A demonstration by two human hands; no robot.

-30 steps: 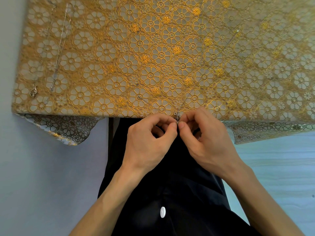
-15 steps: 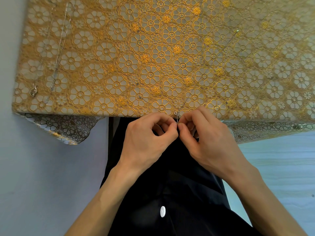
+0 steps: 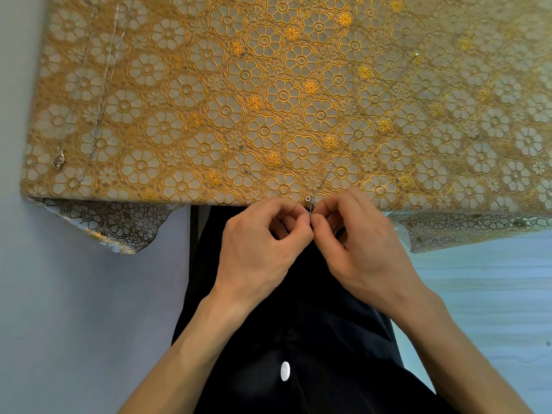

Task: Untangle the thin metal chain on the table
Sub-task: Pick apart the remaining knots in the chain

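1. Now at the near table edge, the chain (image 3: 310, 204) sits pinched between both hands, a small ring and knot showing just above the fingertips; fine strands run off up-left to a ring end and up-right across the cloth (image 3: 298, 85).
2. Judged hair-thin and very light, limp, slippery and easily kinked, it is best taken right beside the knot with fingertips and teased, not tugged.
3. Left hand (image 3: 263, 243) and right hand (image 3: 355, 240) meet thumb to forefinger, each closed narrowly on the chain.
4. A second chain (image 3: 104, 85) lies well apart at the far left.
5. Against a second ago, the hands have barely shifted; the pinch looks the same, the knot unresolved.
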